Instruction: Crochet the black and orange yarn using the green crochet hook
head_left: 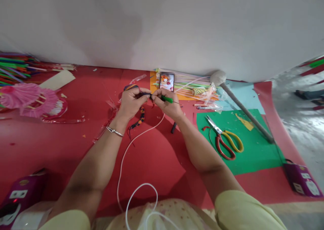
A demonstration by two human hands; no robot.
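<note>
My left hand (pixel 131 101) is closed on a dark multicoloured braided thread band, with strands bunched above the fingers. Below that hand hangs the band's finished-looking part (pixel 141 117), dark with orange flecks, ending in loose threads. My right hand (pixel 168 103) meets the left at the fingertips and pinches the dark threads between them. Tucked in its grip lies a slim green object (pixel 167 99); a thin dark piece sticks out past the hand. What exactly the fingertips hold is too small to make out fully.
Right of my hands, scissors (pixel 224 138) lie on a green sheet (pixel 253 162). Behind stand a phone (pixel 167 82), bundled pale sticks (pixel 187 78) and a mallet-like tool (pixel 243 105). Pink paper fans (pixel 22 100) lie left. A white cable (pixel 124 159) crosses the red tabletop (pixel 157 155).
</note>
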